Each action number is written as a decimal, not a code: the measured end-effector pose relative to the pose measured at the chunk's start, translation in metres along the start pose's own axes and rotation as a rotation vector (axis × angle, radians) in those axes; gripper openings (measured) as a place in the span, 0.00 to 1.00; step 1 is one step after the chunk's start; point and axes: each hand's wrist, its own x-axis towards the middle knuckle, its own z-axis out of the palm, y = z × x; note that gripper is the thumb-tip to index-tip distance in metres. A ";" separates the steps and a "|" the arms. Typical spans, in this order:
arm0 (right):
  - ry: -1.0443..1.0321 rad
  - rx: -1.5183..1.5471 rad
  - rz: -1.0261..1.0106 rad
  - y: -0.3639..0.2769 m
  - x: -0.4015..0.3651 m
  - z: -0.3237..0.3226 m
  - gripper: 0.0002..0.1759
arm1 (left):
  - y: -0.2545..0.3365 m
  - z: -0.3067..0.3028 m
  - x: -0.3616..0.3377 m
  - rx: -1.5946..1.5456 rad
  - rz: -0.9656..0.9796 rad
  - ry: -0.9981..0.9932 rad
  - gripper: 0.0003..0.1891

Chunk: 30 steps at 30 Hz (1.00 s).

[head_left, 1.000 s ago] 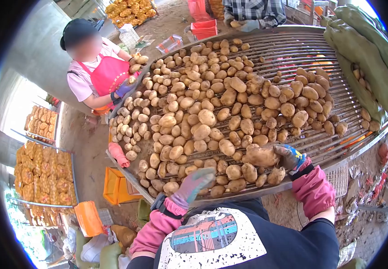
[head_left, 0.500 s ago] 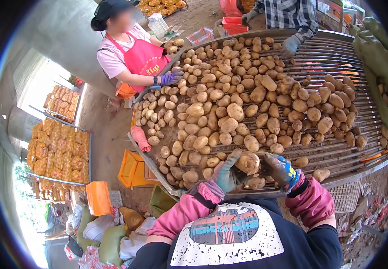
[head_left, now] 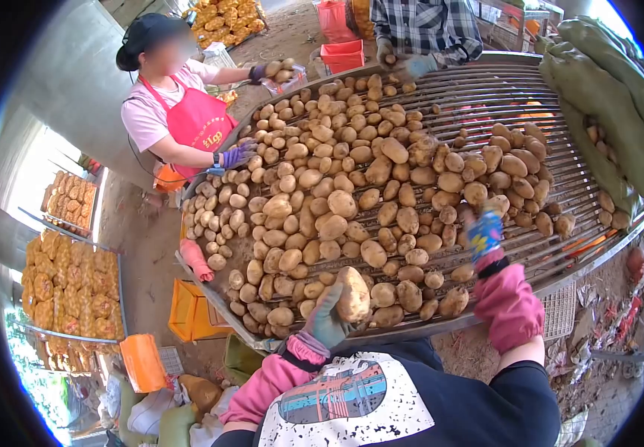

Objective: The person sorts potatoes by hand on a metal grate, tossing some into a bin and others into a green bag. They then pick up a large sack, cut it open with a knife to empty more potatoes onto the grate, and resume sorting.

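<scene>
My left hand (head_left: 325,320), in a grey-green glove, is closed around a large potato (head_left: 354,295) held above the near edge of the slatted table (head_left: 419,329). My right hand (head_left: 483,229), in a glove with a blue patterned back, reaches out over the slats beside the heap of potatoes (head_left: 512,173) on the right. Motion smears its fingers. Many loose potatoes (head_left: 314,201) of mixed sizes spread over the middle and left of the table. Smaller ones (head_left: 214,212) are gathered at the left end.
Across the table, a person in a red apron (head_left: 195,123) holds several potatoes; another in a plaid shirt (head_left: 430,30) works at the far edge. Green sacking (head_left: 605,97) lies on the right end. Orange crates (head_left: 195,309) and stacked net bags (head_left: 72,283) stand left.
My left hand has kept the large potato and turned it more upright. My right hand has left it and moved forward over the slats. The view has shifted right.
</scene>
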 end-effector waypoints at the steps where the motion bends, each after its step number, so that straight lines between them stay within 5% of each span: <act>1: 0.015 -0.201 0.111 0.046 0.024 0.021 0.33 | 0.002 -0.006 0.001 -0.027 -0.016 0.003 0.26; 5: -0.064 -0.237 0.204 0.100 0.055 0.036 0.47 | 0.006 -0.014 0.006 -0.113 -0.060 0.049 0.28; 10: -0.344 -0.108 0.110 0.061 0.029 0.007 0.49 | 0.002 0.000 0.005 -0.001 -0.040 0.073 0.29; 13: -0.689 0.699 0.119 0.068 0.016 0.018 0.42 | 0.003 0.011 0.007 0.023 -0.080 0.048 0.32; 15: -0.812 1.193 0.392 0.025 -0.005 -0.018 0.36 | 0.005 0.018 0.010 0.077 -0.081 0.060 0.33; 18: -0.923 1.773 0.522 -0.018 -0.023 -0.048 0.30 | 0.007 0.012 0.015 0.050 -0.134 -0.018 0.35; 21: -1.089 1.968 0.545 -0.036 -0.032 -0.046 0.31 | 0.005 0.014 0.015 -0.017 -0.103 -0.056 0.32; 25: -1.179 1.882 0.707 -0.062 -0.044 -0.038 0.34 | 0.009 0.016 0.012 -0.188 -0.104 -0.097 0.37; 26: -1.323 1.853 0.542 -0.056 -0.052 -0.014 0.34 | 0.008 0.014 0.012 0.022 0.030 -0.080 0.35; 28: -1.338 1.177 0.571 -0.113 -0.057 -0.064 0.33 | 0.002 0.005 0.013 0.442 0.292 -0.045 0.31; 30: -1.215 1.024 0.020 -0.120 -0.088 -0.031 0.30 | -0.002 -0.007 0.012 0.865 0.552 -0.004 0.27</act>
